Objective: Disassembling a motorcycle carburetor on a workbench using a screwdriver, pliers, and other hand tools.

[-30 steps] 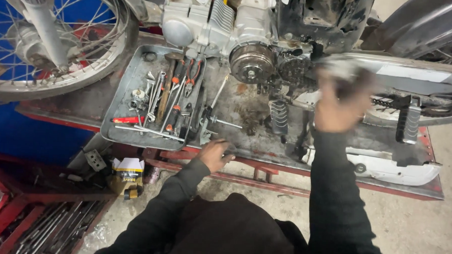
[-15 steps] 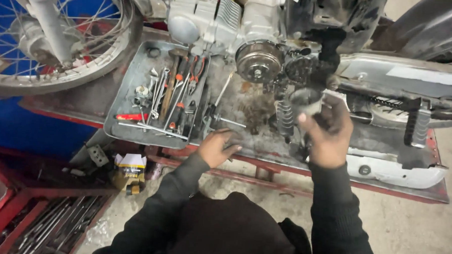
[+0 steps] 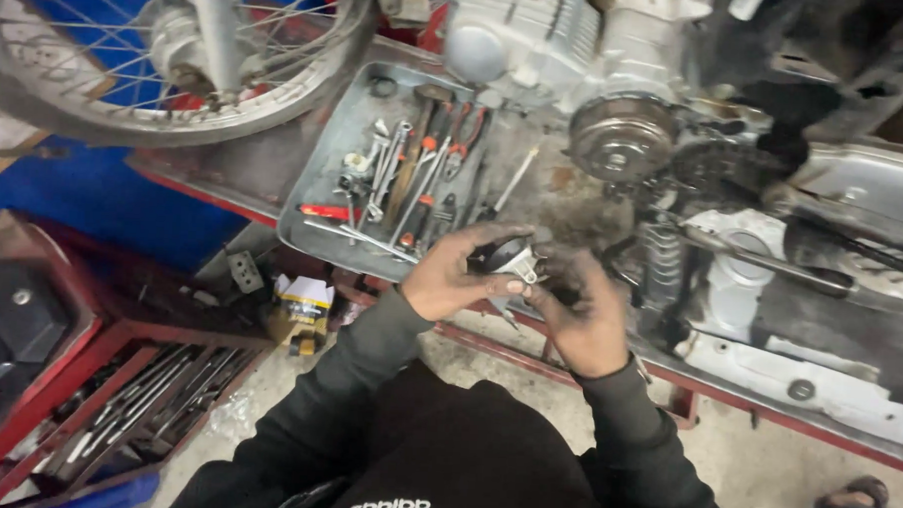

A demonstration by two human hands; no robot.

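Both hands, left hand (image 3: pixel 456 274) and right hand (image 3: pixel 579 314), now grip perhaps a metal part (image 3: pixel 506 258) beside the tool-filled tray (image 3: pixel 308 214).

Both arms reached forward in dark sleeves; the left hand (image 3: pixel 456 274) curled, fingers closed, toward two o'clock; the right hand (image 3: pixel 581 314) met it, fingers bent toward ten o'clock.

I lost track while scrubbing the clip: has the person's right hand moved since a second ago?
Yes. The right hand has come down from beside the round metal engine rotor to the lift's near edge, meeting the left hand on a small dark metal part.
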